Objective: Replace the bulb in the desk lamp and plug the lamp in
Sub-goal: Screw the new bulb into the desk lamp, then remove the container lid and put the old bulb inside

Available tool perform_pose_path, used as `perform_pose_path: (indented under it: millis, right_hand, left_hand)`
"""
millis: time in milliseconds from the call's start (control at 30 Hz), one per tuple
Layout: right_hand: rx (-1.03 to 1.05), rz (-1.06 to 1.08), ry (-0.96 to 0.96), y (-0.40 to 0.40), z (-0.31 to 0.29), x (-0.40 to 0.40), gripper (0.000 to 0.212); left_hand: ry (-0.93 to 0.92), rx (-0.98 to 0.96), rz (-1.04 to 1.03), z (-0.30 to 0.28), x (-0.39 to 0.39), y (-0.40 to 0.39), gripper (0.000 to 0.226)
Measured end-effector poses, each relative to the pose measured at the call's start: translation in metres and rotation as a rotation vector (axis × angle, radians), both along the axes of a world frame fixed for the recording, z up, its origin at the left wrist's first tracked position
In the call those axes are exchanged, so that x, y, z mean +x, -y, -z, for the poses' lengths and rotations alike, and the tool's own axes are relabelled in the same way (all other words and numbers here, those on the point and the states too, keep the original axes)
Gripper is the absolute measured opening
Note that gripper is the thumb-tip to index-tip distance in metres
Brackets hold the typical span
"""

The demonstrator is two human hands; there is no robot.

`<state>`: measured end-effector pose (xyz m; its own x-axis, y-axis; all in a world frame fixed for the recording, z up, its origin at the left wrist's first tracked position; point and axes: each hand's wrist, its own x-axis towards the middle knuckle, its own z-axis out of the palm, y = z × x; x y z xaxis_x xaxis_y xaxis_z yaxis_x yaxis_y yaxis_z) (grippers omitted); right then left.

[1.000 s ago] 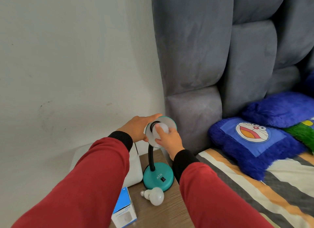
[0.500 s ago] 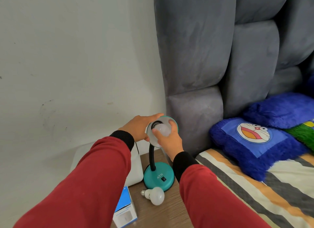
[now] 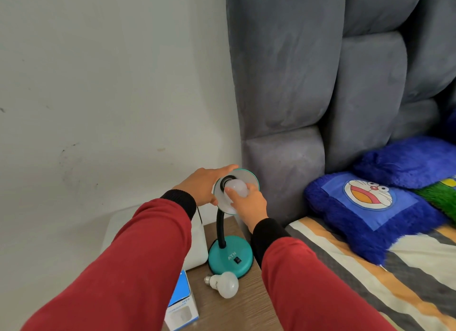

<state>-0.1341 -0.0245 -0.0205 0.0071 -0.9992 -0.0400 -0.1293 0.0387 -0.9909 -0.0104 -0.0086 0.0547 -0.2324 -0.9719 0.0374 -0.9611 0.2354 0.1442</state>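
Observation:
A teal desk lamp stands on a wooden nightstand, its round base carrying a black gooseneck. The lamp's shade tilts up toward me. My left hand grips the shade from behind on its left side. My right hand holds a white bulb that sits in the shade's socket, fingers wrapped round its lower side. A second white bulb lies loose on the nightstand in front of the base. The lamp's cord and plug are not visible.
A blue and white bulb box lies at the nightstand's front left. A white box-like object stands behind my left arm. A grey padded headboard rises on the right, with blue pillows on a striped bed.
My right hand has shifted its fingers round the bulb in the socket, thumb moving to its left side. The left hand stays on the shade. The lamp base and loose bulb have not moved.

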Motion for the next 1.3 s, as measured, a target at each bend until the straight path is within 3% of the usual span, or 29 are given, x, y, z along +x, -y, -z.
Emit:
perform_pose_path:
  millis: [133,500,733,900,1067,1300]
  right_hand:
    - [0.034,-0.023,-0.025,-0.001,-0.006,-0.001,0.063]
    - [0.016,-0.152,-0.521,-0.008,-0.031,-0.010,0.070]
    - [-0.098,-0.203,-0.910,-0.025,-0.052,-0.017,0.044]
    - [-0.143,-0.269,-1.145,-0.042,-0.064,-0.018,0.044]
    - [-0.138,-0.417,-1.262,-0.065,-0.080,-0.007,0.056]
    - [-0.184,-0.554,-1.362,-0.085,-0.095,0.038,0.046]
  left_hand:
    - [0.008,0.009,-0.008,-0.001,-0.001,-0.001,0.101]
    - [0.010,0.104,-0.098,-0.006,-0.011,-0.014,0.109]
    - [0.172,0.193,-0.325,-0.012,0.005,-0.036,0.088]
    - [0.308,0.272,-0.450,-0.021,0.020,-0.060,0.063]
    - [0.331,0.305,-0.533,-0.024,0.048,-0.091,0.057]
    - [0.309,0.362,-0.669,-0.025,0.105,-0.136,0.060]
